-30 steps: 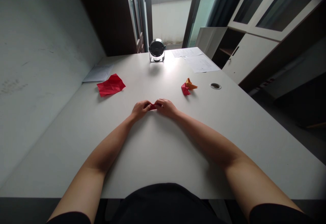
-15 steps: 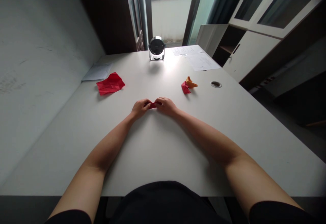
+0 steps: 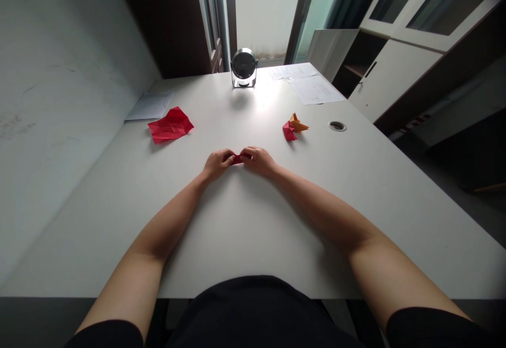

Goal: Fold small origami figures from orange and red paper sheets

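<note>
A small folded piece of red paper (image 3: 237,160) is held between my two hands, just above or on the white table (image 3: 241,221); I cannot tell which. My left hand (image 3: 218,163) pinches its left end, and my right hand (image 3: 258,160) grips the right end. The fingers hide most of the paper, so only a narrow strip shows between them. Up and to the left lies a creased, partly unfolded red sheet (image 3: 171,125). To the right sit a red folded paper piece (image 3: 289,132) and an orange one (image 3: 298,124), touching each other.
A round black device on a metal stand (image 3: 244,67) stands at the table's far side. White printed sheets (image 3: 316,90) lie at the back right, more paper (image 3: 150,106) at the back left. A round cable hole (image 3: 337,126) is on the right. A wall borders the left side.
The view has tilted down slightly. Both hands keep their hold on the folded red paper, with hardly any visible movement.
</note>
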The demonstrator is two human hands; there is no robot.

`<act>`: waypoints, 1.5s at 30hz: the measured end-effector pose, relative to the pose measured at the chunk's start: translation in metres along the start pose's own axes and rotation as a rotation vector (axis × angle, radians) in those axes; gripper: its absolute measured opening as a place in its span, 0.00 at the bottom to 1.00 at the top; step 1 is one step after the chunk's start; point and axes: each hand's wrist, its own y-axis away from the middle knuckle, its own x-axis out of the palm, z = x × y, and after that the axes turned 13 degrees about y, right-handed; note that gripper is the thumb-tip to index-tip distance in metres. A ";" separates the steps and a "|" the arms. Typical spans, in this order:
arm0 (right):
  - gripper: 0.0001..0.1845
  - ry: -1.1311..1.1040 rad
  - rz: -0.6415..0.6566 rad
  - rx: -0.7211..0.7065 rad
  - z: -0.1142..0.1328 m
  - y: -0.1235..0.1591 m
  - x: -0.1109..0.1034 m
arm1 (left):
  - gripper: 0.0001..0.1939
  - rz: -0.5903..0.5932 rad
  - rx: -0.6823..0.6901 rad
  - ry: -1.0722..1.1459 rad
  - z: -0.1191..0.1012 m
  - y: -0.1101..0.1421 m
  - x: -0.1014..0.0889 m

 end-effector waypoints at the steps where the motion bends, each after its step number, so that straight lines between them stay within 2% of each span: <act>1: 0.09 -0.001 0.002 0.005 0.000 0.000 0.000 | 0.14 -0.001 0.000 0.005 0.000 0.000 0.000; 45: 0.08 0.003 -0.015 -0.015 -0.004 -0.001 0.004 | 0.12 -0.015 0.024 0.051 0.004 -0.001 0.002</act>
